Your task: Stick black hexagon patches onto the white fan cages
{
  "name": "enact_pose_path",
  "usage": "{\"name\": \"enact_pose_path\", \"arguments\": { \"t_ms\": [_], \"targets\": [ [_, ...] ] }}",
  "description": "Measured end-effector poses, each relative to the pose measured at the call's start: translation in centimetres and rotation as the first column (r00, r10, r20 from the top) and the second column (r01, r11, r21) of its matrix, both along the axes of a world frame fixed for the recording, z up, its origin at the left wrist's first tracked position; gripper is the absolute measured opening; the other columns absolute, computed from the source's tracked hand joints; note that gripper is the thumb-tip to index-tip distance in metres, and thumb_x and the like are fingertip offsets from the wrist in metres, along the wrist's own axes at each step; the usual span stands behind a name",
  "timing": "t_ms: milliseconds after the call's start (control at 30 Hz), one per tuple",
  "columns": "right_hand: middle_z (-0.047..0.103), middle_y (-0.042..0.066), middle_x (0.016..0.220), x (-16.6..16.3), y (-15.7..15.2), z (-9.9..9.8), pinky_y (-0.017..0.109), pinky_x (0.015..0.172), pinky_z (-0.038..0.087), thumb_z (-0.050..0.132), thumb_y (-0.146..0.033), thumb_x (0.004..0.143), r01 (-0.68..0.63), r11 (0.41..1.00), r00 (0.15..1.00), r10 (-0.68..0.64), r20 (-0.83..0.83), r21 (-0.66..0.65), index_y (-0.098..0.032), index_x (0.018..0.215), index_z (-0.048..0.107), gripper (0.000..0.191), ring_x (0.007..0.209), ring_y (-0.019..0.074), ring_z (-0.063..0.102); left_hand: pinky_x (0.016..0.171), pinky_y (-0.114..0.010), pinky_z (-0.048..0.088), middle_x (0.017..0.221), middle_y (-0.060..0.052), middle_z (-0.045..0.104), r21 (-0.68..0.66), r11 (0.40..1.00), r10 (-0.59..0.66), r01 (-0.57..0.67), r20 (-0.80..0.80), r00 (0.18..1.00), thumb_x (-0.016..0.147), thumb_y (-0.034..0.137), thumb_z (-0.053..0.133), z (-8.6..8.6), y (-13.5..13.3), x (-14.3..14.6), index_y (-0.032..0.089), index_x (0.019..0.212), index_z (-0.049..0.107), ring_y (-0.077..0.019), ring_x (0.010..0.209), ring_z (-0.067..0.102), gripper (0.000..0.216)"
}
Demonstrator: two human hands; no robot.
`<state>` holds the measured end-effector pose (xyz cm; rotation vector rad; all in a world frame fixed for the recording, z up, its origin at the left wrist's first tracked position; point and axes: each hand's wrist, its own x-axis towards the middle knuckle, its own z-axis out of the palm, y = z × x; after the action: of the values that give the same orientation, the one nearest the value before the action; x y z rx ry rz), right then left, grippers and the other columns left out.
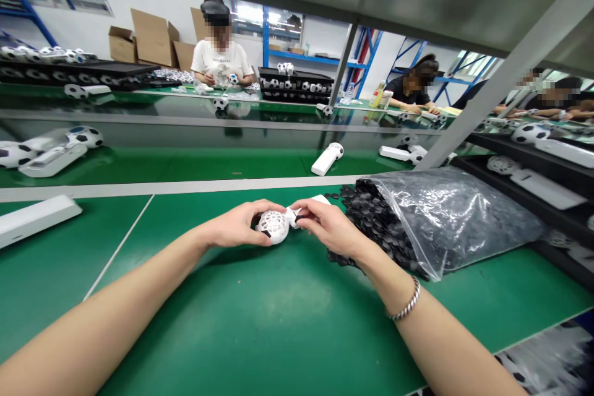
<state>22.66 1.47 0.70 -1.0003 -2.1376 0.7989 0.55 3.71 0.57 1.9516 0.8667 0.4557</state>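
My left hand [244, 223] is closed around the round head of a white handheld fan [273, 227], which has an openwork, football-patterned grille with black patches. The fan's white handle points away to the upper right, partly hidden behind my right hand [325, 223]. Thumb and fingers of that hand pinch a small black piece [299, 218] right beside the fan's neck; whether it touches the fan I cannot tell. Just to the right, a heap of similar flat black pieces [371, 216] spills from a clear plastic bag [464, 213].
A white handle-shaped part [39, 219] lies at left. Across the pale strip, more fans [327, 159] rest on a green conveyor belt [208, 164]. Black trays [552, 189] with fans are stacked at right, by a slanted metal post [501, 68]. Several co-workers [221, 59] sit opposite.
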Motion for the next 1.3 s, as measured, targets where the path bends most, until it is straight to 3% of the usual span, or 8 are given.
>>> {"name": "enact_pose_path", "arguments": {
  "t_ms": [133, 367, 500, 567, 800, 1000, 1133, 1300],
  "targets": [
    [0.062, 0.001, 0.085, 0.0, -0.2, 0.1, 0.027, 0.071, 0.043, 0.050, -0.011, 0.079, -0.027, 1.000, 0.995, 0.027, 0.097, -0.005, -0.021, 0.087, 0.060, 0.016, 0.077, 0.0140, 0.056, 0.087, -0.032, 0.042, 0.119, -0.005, 0.052, 0.018, 1.000, -0.002, 0.003, -0.037, 0.999, 0.062, 0.022, 0.065, 0.2, 0.0, 0.0, 0.023, 0.118, 0.048, -0.0226, 0.105, 0.051, 0.059],
    [0.057, 0.000, 0.078, -0.3, -0.4, -0.1, 0.025, 0.071, 0.042, 0.057, -0.016, 0.077, -0.006, 0.999, 1.000, 0.006, -0.009, 0.033, -0.020, 0.076, 0.058, 0.004, 0.075, 0.0127, 0.052, 0.087, -0.031, 0.041, 0.117, -0.004, 0.052, 0.145, 0.989, 0.055, -0.037, -0.122, 0.991, 0.061, 0.020, 0.062, 0.3, -0.7, 0.5, 0.022, 0.117, 0.048, -0.0222, 0.104, 0.051, 0.058],
    [0.055, -0.002, 0.071, -0.8, -0.5, -0.6, 0.024, 0.064, 0.042, 0.057, -0.016, 0.076, -0.100, 0.973, 0.985, 0.067, -0.158, -0.209, -0.019, 0.076, 0.057, 0.002, 0.067, 0.0114, 0.051, 0.084, -0.032, 0.042, 0.112, -0.004, 0.053, 0.191, 0.977, 0.122, -0.095, -0.133, 0.984, 0.060, 0.028, 0.066, -0.1, -1.1, 1.0, 0.021, 0.114, 0.048, -0.0225, 0.100, 0.051, 0.057],
    [0.056, -0.001, 0.072, -1.0, -0.5, -0.8, 0.025, 0.066, 0.043, 0.058, -0.016, 0.074, -0.107, 0.963, 0.984, 0.066, -0.168, -0.247, -0.018, 0.075, 0.059, 0.002, 0.069, 0.0122, 0.052, 0.085, -0.033, 0.042, 0.113, -0.005, 0.051, 0.212, 0.971, 0.138, -0.110, -0.122, 0.983, 0.059, 0.032, 0.069, -0.5, -1.2, 1.2, 0.022, 0.114, 0.048, -0.0228, 0.100, 0.050, 0.059],
    [0.058, -0.001, 0.071, -1.5, -0.3, -1.4, 0.025, 0.066, 0.043, 0.056, -0.014, 0.074, -0.058, 0.970, 0.984, 0.015, -0.177, -0.237, -0.018, 0.073, 0.060, 0.005, 0.068, 0.0123, 0.052, 0.085, -0.034, 0.041, 0.108, -0.004, 0.052, 0.275, 0.947, 0.193, -0.166, -0.074, 0.978, 0.064, 0.038, 0.066, -1.2, -1.6, 2.0, 0.022, 0.110, 0.049, -0.0229, 0.098, 0.051, 0.051],
    [0.058, -0.001, 0.071, -1.7, -0.1, -1.8, 0.026, 0.068, 0.043, 0.059, -0.014, 0.072, 0.020, 0.995, 0.988, -0.035, -0.152, -0.099, -0.018, 0.069, 0.060, 0.005, 0.070, 0.0130, 0.054, 0.084, -0.034, 0.041, 0.101, -0.003, 0.052, 0.264, 0.934, 0.256, -0.242, -0.019, 0.967, 0.066, 0.028, 0.061, -1.4, -1.9, 2.6, 0.021, 0.104, 0.050, -0.0213, 0.094, 0.052, 0.039],
    [0.056, -0.002, 0.066, -1.6, 0.3, -2.2, 0.023, 0.060, 0.040, 0.064, -0.018, 0.068, 0.073, 0.985, 0.983, -0.097, -0.153, -0.157, -0.017, 0.066, 0.058, 0.006, 0.063, 0.0114, 0.051, 0.081, -0.034, 0.042, 0.098, -0.002, 0.051, 0.243, 0.929, 0.288, -0.279, -0.002, 0.958, 0.065, 0.025, 0.060, -1.6, -1.9, 2.8, 0.021, 0.102, 0.051, -0.0207, 0.091, 0.052, 0.039],
    [0.054, -0.003, 0.062, -1.3, 0.4, -2.0, 0.022, 0.055, 0.036, 0.064, -0.018, 0.069, 0.011, 0.986, 0.998, -0.022, -0.060, -0.166, -0.018, 0.064, 0.058, 0.008, 0.058, 0.0103, 0.047, 0.083, -0.034, 0.041, 0.099, -0.003, 0.051, 0.287, 0.919, 0.276, -0.271, 0.024, 0.961, 0.062, 0.021, 0.061, -1.5, -2.4, 3.0, 0.020, 0.101, 0.052, -0.0206, 0.093, 0.051, 0.039]
  ]
}}
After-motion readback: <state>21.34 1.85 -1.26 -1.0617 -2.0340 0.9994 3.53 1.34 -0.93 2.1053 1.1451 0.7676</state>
